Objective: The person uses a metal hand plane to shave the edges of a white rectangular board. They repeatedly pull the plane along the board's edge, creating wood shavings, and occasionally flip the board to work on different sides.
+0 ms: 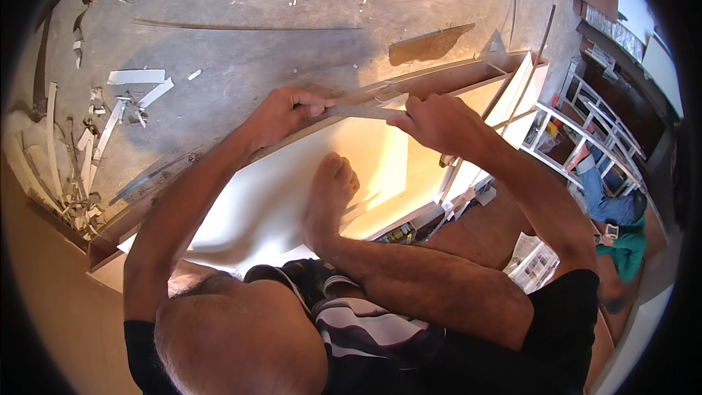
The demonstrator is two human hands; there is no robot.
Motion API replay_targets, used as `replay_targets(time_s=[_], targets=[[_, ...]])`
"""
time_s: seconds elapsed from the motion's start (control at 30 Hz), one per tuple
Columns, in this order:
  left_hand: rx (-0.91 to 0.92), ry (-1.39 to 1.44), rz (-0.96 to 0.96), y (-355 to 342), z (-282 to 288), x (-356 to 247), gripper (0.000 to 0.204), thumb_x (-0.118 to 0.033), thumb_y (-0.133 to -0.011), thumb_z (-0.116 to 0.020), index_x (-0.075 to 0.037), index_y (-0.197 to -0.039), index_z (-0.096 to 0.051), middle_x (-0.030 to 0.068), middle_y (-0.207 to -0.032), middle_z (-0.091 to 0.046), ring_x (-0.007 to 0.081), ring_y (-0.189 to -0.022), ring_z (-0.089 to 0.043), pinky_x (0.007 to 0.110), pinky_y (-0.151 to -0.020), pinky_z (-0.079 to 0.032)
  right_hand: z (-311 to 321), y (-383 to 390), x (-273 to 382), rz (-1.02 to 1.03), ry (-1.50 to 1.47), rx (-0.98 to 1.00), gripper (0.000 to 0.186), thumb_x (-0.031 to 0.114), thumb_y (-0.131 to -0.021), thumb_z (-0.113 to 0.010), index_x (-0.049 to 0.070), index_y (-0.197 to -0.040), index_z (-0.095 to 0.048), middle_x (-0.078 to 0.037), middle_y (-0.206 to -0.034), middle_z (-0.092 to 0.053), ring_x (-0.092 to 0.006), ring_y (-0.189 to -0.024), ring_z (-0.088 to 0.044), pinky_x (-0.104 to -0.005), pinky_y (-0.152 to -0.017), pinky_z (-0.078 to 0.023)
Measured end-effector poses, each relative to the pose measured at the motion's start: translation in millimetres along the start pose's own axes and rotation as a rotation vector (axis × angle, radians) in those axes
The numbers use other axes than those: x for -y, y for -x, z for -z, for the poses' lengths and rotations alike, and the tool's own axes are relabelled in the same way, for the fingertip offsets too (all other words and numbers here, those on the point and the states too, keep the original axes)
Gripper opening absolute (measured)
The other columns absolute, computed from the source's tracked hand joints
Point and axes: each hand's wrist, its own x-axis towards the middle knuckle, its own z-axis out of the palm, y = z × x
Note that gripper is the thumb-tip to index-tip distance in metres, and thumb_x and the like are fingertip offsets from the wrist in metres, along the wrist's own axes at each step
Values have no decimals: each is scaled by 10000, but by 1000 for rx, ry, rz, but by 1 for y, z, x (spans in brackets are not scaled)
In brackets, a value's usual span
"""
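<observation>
Between my hands runs a narrow flat grey metal bar, by its look a flat file (365,112). My left hand (287,115) is closed, pinching its left end between thumb and fingers. At the other end my right hand (444,126) is closed round it; any handle there is hidden by the fingers. The file lies at the far long edge of a shallow wooden cabinet box (333,130), touching or just above it; I cannot tell which. Inside the box, my bare foot (333,194) rests on its pale panel (270,197).
Torn white strips (110,132) and scraps litter the floor at left. A brown offcut (431,44) and a long thin strip (248,27) lie beyond the box. At right are a white metal ladder (585,128) and another person in green (629,249). Newspaper (530,262) lies nearer.
</observation>
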Motion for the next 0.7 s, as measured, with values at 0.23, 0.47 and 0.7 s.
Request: replay_targets(time_s=[0.23,0.47,0.7], targets=[[67,-71,53,-28,-18,-30,285,-138,-1075,-621,-75,-1319,-754,103,-1184,-786,170,-1069,-693,334,-999,-535,12,16,-30,-41,56,4,572,525,-1072,-555,-15,-957,-705,-229,-764,-714,-433,-805,-727,-545,-760,-562],[22,-110,78,-32,-15,-19,298,-139,-1068,-623,-88,-1333,-749,122,-1234,-778,181,-1118,-692,343,-1026,-522,-9,-6,-45,26,-34,-66,581,530,-1057,-565,-12,-915,-717,-235,-806,-717,-451,-833,-714,-551,-760,-548],[70,-22,68,-44,-26,-34,299,-148,-1071,-612,-67,-1323,-751,123,-1253,-774,182,-1149,-688,342,-1044,-514,4,16,-52,-59,24,-17,601,555,-1051,-557,1,-895,-728,-234,-785,-718,-453,-810,-710,-559,-769,-546]])
